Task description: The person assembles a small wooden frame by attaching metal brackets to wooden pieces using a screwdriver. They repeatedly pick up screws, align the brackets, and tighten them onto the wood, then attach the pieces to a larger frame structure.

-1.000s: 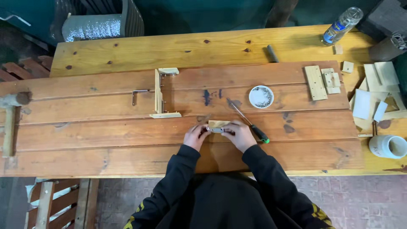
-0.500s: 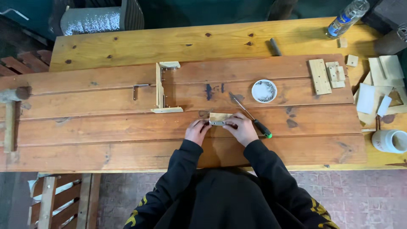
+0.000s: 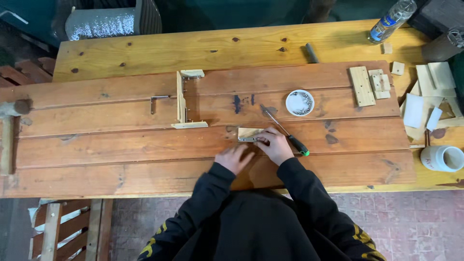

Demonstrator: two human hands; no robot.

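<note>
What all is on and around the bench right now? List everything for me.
Small wood block: one, pale, mid-board under the right fingertips.
Metal bracket: one, grey, at the block's near edge.
Screwdriver: one, black-and-green handle, just right of the right hand.
Screw dish: one, white, round, beyond the screwdriver.
Wooden frame: one, pale, standing left of centre.
Angle bracket: one, grey, left of the frame.
Wood offcuts: several, pale, at the right.
Bottle: one, clear, far right corner.
Cup: one, white, right edge.
Mallet: one, wooden, left edge.
Workbench: one, yellow-brown.
Left hand: bare, blurred, near the block.
Right hand: on the block and bracket.
</note>
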